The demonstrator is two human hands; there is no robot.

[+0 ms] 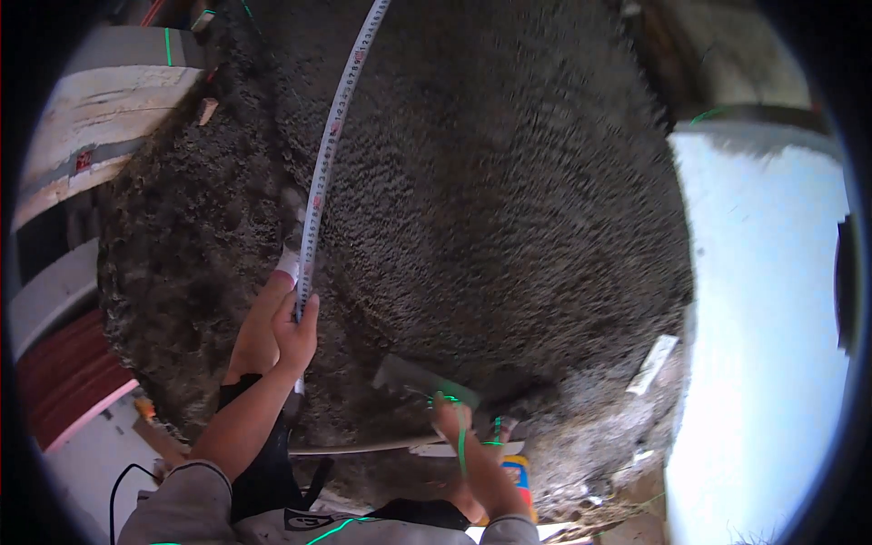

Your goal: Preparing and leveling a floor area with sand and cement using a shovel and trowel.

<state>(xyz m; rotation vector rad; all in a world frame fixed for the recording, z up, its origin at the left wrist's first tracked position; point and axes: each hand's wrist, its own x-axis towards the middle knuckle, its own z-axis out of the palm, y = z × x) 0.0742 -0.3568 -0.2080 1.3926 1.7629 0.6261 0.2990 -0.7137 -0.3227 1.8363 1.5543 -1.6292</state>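
Observation:
My left hand (296, 338) is closed around the near part of a long white measuring tape (320, 182) with black and red marks. The tape reaches away from me across rough, dark wet mortar (490, 182), and a short piece of it shows below my fist. Lower right of it, my right hand (450, 420) is wrapped round the handle of a flat rectangular plastering trowel (425, 380). The trowel's blade lies low over the mortar, slightly blurred; whether it touches is unclear. Green laser light crosses this hand and forearm.
A short pale strip (652, 364) lies on the mortar at right, beside a bright white surface (758, 318). A yellow, blue and red container (518, 474) stands near my right forearm. Pale boards (109, 109) and a stack of dark red pieces (73, 381) line the left.

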